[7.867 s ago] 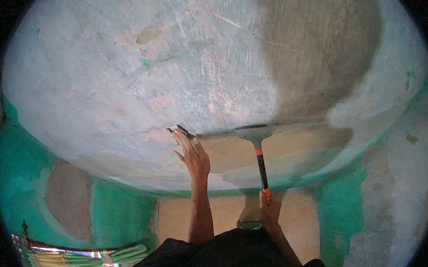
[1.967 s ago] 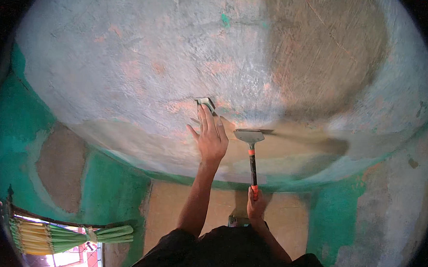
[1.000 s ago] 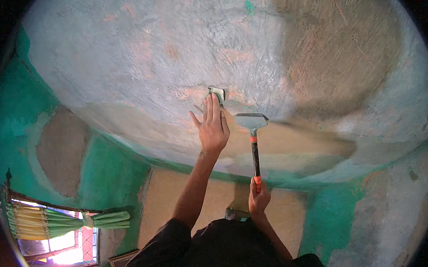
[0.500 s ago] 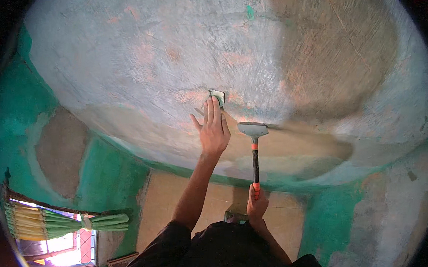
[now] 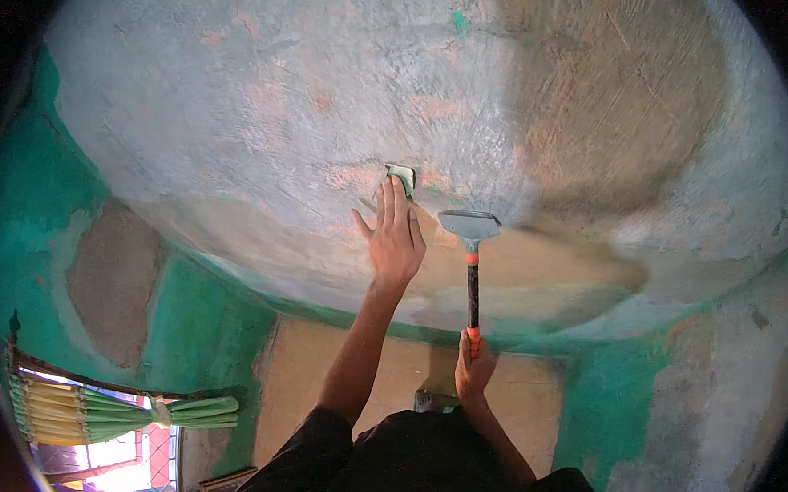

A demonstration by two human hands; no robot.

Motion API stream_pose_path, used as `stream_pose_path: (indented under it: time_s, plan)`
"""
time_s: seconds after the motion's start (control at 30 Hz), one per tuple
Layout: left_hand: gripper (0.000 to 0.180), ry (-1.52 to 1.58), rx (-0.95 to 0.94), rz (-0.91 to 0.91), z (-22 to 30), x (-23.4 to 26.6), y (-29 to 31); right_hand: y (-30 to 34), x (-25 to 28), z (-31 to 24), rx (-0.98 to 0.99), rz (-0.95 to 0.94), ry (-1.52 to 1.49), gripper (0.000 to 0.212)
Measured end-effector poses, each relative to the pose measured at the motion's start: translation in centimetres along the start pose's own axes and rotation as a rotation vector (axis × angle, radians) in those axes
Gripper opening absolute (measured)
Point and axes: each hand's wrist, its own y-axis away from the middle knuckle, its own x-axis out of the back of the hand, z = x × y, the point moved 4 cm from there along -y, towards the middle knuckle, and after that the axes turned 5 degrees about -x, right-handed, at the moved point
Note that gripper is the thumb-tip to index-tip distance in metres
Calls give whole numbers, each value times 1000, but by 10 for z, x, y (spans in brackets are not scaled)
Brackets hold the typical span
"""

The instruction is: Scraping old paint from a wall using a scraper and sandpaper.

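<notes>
Centrally, the scraper (image 5: 471, 225) is facing the wall (image 5: 239, 140); the right hand (image 5: 476, 370) is gripping its handle (image 5: 472, 295) with closed fingers. Leftward, the left hand (image 5: 396, 249) is resting extended fingers on a pale block (image 5: 402, 172), their grip being unclear. A tied curtain (image 5: 118, 415) is hanging at a window (image 5: 158, 459).

Left hand (image 5: 397, 246) on block (image 5: 403, 173); scraper (image 5: 473, 286) to right of block, in right hand (image 5: 474, 370). Plaster surface (image 5: 332, 65) behind both, contact unclear. Window (image 5: 120, 465) lower left, curtain (image 5: 118, 412) across it.
</notes>
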Motion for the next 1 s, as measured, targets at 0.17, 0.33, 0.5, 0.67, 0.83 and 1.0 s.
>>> stream_pose_path:
  time_s: [0.17,0.33,0.5,0.67,0.83,1.0]
  plan:
    - [60,11,-10,-49,-3,2,0,-5,3,-15,-158,-48,-62,38]
    - [61,-4,-13,-54,-4,2,0,-7,5,-18,-127,-41,-73,39]
    - [60,-15,-11,-20,0,4,3,0,5,-16,-150,-65,-11,39]
    - [60,-2,-17,-49,1,4,-1,-8,12,-30,-162,-62,-93,40]
    - [61,-38,-39,24,-2,3,2,-12,9,-25,-142,-67,-21,40]
    - [62,-37,-31,15,3,1,2,-8,11,-7,-137,-45,-31,38]
